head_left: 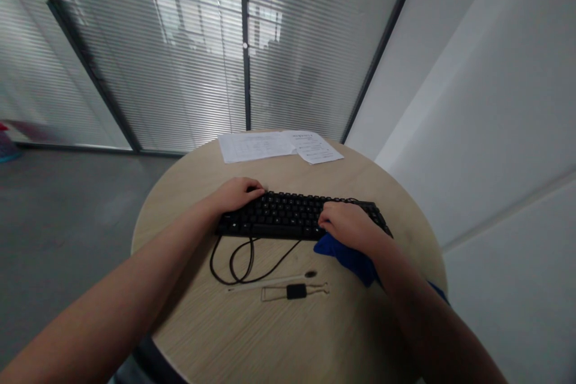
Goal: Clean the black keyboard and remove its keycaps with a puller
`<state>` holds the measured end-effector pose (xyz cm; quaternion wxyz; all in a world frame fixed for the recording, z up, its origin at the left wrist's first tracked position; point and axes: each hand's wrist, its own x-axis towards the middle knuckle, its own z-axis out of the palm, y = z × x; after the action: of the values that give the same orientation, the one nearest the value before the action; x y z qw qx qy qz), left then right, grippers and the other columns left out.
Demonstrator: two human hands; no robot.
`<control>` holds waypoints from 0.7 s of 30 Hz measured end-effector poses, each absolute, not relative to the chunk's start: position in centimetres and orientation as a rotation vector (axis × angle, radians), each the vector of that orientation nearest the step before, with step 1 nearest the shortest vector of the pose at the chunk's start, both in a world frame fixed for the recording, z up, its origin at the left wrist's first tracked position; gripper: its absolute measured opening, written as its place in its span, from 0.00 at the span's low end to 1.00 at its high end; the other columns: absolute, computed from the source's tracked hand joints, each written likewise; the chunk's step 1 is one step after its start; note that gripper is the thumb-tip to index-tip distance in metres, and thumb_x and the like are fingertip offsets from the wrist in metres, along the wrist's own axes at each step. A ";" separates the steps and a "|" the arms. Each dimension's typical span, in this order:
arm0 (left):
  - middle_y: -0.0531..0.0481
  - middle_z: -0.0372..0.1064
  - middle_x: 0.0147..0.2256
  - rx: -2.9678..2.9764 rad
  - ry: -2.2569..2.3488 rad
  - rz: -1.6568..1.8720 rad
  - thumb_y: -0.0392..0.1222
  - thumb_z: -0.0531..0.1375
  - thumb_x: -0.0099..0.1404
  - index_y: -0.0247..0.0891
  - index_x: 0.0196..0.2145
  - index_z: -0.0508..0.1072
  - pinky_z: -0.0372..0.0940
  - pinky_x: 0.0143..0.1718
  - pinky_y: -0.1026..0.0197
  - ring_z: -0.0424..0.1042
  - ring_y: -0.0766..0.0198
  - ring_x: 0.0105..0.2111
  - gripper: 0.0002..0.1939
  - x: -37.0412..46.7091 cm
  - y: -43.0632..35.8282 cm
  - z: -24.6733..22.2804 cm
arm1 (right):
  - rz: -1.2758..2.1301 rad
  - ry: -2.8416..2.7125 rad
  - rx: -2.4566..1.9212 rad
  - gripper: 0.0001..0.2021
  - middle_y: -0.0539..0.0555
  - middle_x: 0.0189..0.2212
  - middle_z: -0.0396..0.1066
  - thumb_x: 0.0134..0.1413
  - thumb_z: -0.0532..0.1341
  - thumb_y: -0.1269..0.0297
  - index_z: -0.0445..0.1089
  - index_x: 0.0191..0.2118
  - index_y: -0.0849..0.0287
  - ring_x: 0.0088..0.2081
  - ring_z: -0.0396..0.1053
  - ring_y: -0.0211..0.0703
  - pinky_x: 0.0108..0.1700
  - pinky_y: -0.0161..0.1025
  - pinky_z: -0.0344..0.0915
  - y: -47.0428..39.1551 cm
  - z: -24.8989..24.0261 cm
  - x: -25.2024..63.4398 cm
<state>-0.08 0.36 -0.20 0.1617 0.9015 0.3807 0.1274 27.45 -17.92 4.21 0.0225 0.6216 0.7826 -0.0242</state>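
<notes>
A black keyboard (288, 216) lies across the middle of a round wooden table (243, 336). My left hand (236, 194) grips its far left corner, the thumb along the back edge and the other fingers mostly hidden. Over the right part of the keys, my right hand (344, 222) is closed with curled fingers. A blue cloth (348, 258) comes out from under that hand and hangs over the keyboard's front edge onto the table. The keyboard's black cable (231, 267) lies looped in front of it.
Nearer me lie a thin pale brush (270, 282) with a dark tip and a wire keycap puller (296, 291) with a black middle. Printed papers (261, 146) rest at the table's far edge. Blinds behind glass (189, 72) and a white wall (495, 132) stand close by.
</notes>
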 end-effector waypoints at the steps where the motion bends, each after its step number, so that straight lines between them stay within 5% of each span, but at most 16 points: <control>1: 0.46 0.80 0.44 2.572 1.087 0.365 0.57 0.52 0.67 0.41 0.45 0.80 0.66 0.49 0.55 0.76 0.52 0.45 0.23 -0.1 0.4 -0.2 | -0.086 2.416 1.939 0.11 0.56 0.40 0.78 0.62 0.59 0.66 0.81 0.35 0.55 0.42 0.75 0.47 0.42 0.38 0.65 -17.9 4.2 27.6; 14: 0.45 0.80 0.45 2.568 1.062 0.372 0.57 0.51 0.67 0.40 0.45 0.80 0.66 0.49 0.55 0.76 0.52 0.46 0.24 -0.1 0.5 -0.3 | -0.382 2.341 2.165 0.09 0.56 0.37 0.80 0.56 0.62 0.67 0.82 0.34 0.55 0.40 0.76 0.48 0.45 0.40 0.68 -18.5 4.9 33.7; 21: 0.45 0.80 0.44 2.563 1.052 0.363 0.58 0.52 0.67 0.41 0.43 0.80 0.66 0.47 0.56 0.76 0.52 0.44 0.24 0.0 0.6 0.0 | -0.718 2.867 2.422 0.13 0.54 0.32 0.74 0.58 0.63 0.52 0.78 0.33 0.55 0.35 0.71 0.45 0.40 0.42 0.67 -23.3 7.1 38.8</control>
<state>-0.02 0.59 0.04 0.1727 0.9035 0.3708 0.1279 38.76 -23.29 7.15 -0.3333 0.5976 0.7074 -0.1771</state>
